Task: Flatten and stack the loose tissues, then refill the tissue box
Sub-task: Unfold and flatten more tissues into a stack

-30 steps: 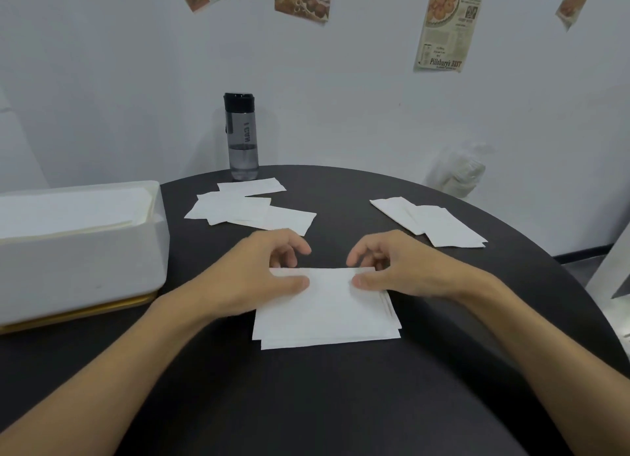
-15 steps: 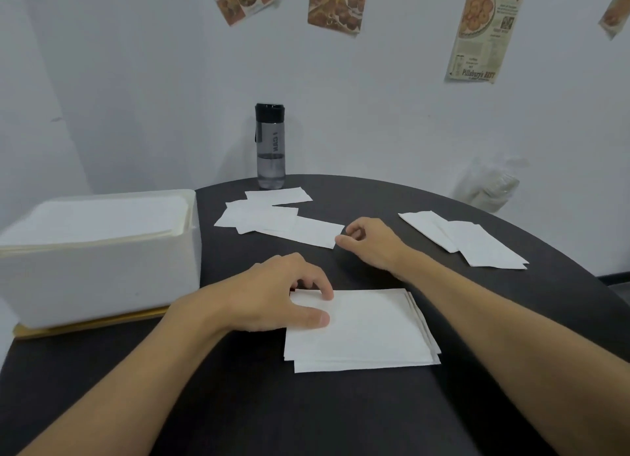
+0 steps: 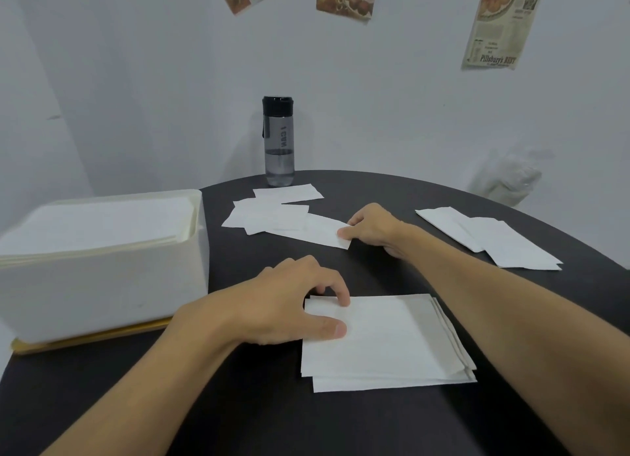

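Left hand [image 3: 286,305] is on the flattened stack [image 3: 392,346], near side of the black round table [image 3: 341,421]. Fingers arched, slightly apart; thumb tip and index tip press down on the top sheet at its left edge, holding it down, not wrapped around it. Other fingertips are hidden behind the hand, so I cannot tell their contact. Stack is several sheets, edges a bit offset at the right and bottom. Right hand [image 3: 371,227] is reached further out, past the stack, and pinches the right corner of a loose tissue [image 3: 313,230] between thumb and index; remaining fingers curled under. That tissue lies flat on the table and overlaps the left scatter [image 3: 272,210], a few sheets fanned just in front of the water bottle [image 3: 279,142]. Bottle is upright at the far edge, dark cap, part full. Second scatter [image 3: 487,237] sits on the right side, well apart from both hands, sheets overlapping. Tissue box [image 3: 102,278] is white, open-topped, at the left edge of the table, near the left forearm; it already holds a layer of tissues [image 3: 102,223] close to the rim. Box sits on a wooden base [image 3: 92,336]. Crumpled plastic bag [image 3: 508,179] against the wall behind the table, right side.
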`<state>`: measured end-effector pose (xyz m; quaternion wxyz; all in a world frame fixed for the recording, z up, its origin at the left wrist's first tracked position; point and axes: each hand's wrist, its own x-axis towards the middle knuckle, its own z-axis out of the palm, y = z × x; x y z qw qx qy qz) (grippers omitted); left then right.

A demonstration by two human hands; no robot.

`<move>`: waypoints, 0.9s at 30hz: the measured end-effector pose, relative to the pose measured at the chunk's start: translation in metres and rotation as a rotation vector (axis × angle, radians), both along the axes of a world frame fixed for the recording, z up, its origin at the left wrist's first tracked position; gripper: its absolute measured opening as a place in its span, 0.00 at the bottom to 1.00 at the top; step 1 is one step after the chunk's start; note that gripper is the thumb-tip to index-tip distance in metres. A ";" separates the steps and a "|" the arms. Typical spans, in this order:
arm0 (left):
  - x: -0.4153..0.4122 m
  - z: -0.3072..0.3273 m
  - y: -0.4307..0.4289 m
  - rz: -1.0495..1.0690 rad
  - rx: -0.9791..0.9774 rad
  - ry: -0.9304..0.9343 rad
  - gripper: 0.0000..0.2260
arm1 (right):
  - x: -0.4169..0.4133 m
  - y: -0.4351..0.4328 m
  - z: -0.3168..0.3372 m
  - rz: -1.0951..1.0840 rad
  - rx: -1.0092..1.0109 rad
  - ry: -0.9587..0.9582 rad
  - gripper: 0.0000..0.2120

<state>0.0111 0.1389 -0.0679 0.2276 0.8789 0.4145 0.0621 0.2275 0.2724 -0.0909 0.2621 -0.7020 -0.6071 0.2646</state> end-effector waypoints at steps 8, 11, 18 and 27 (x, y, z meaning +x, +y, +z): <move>-0.001 -0.002 0.002 -0.005 -0.009 -0.005 0.14 | 0.017 -0.051 0.022 -0.020 0.161 0.188 0.04; -0.002 -0.003 0.004 -0.007 0.000 -0.015 0.15 | 0.035 -0.065 0.022 -0.084 0.236 0.288 0.06; 0.001 -0.003 0.005 0.118 0.047 -0.206 0.10 | 0.061 -0.120 0.034 -0.087 0.293 0.554 0.10; 0.019 0.010 -0.006 0.436 -0.079 -0.802 0.16 | 0.048 -0.194 0.031 0.181 0.197 0.659 0.08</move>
